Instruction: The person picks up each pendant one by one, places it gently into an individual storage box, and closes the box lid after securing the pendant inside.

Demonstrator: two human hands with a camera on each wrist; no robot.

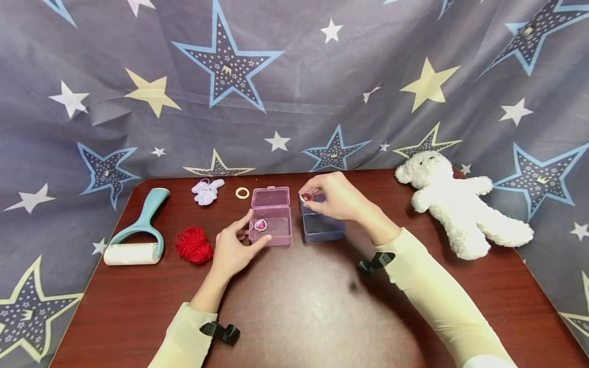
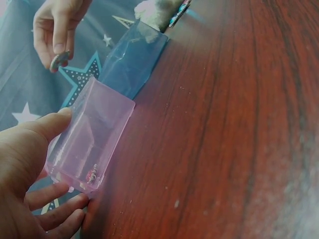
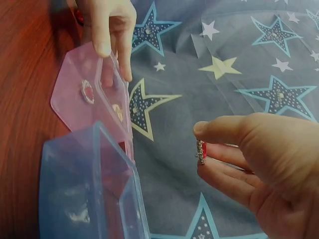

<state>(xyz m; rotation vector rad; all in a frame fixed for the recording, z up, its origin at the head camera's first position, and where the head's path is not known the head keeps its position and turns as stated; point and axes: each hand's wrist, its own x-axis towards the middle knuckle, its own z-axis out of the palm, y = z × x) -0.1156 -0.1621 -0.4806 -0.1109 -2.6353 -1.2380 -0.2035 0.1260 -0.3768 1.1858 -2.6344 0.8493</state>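
Note:
An open pink plastic box stands mid-table with its lid up, and a pink heart gem lies inside. My left hand holds the box's left end between thumb and fingers. Beside it on the right is an open blue box. My right hand hovers over the blue box's back edge, pinching a small red gem with thumb and fingers.
On the brown table, a teal lint roller and a red yarn ball lie at the left. A small white plush and a pale ring are behind them. A white teddy lies at the right. Star-printed cloth hangs behind.

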